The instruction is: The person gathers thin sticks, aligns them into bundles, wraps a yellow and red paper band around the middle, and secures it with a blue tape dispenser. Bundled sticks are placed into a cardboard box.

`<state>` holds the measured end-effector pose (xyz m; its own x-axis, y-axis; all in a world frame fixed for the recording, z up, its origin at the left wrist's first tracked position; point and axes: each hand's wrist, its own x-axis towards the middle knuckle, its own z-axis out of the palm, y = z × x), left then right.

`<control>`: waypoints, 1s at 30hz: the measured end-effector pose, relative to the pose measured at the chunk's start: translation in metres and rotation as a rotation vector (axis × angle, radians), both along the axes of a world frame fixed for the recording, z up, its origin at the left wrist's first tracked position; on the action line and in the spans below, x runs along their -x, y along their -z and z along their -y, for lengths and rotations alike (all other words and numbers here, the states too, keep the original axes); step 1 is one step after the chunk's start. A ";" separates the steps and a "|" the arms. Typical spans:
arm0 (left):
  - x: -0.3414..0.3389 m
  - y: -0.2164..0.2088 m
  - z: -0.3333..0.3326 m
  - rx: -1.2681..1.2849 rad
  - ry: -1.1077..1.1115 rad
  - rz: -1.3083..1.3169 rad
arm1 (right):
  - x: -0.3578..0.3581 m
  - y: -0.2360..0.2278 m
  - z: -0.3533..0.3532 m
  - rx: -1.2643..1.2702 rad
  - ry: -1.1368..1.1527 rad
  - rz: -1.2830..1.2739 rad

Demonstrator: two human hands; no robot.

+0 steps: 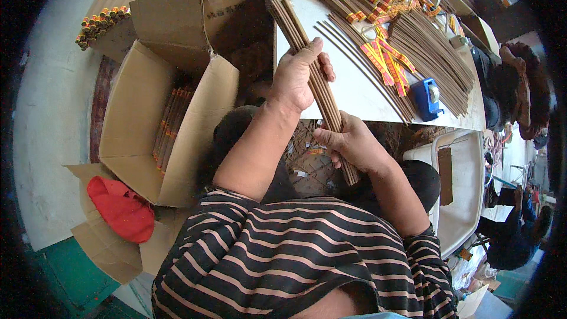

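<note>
White flat-topped worktop [366, 100]: ahead of us, carrying many sticks.
Open brown cardboard box [133, 118]: to our left, with banded brown sticks [171, 124] inside.
Fanned pile of thin brown sticks [434, 62]: on the worktop's right side.
Slanting bundle of slim brown sticks [322, 88]: in both our hands, its upper part over the worktop's edge.
Left hand [295, 77]: curled around the bundle's upper half, thumb across it.
Right hand [353, 145]: partly closed around its lower end.
Red-and-yellow strips [387, 62]: beside the pile.
Blue tape dispenser [422, 100]: near the worktop's near edge.
</note>
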<state>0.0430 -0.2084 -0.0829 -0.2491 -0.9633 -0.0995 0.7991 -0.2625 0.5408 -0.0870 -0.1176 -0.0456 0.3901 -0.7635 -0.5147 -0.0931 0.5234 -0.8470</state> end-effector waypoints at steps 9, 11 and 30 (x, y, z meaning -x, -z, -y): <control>-0.004 0.002 -0.003 0.036 0.050 -0.196 | 0.008 0.006 -0.009 -0.067 0.010 0.292; -0.003 0.003 -0.003 0.048 0.045 -0.194 | 0.010 0.004 -0.008 -0.104 0.015 0.337; -0.007 0.006 0.013 0.148 0.210 -0.131 | 0.039 0.029 0.008 -0.230 0.122 0.686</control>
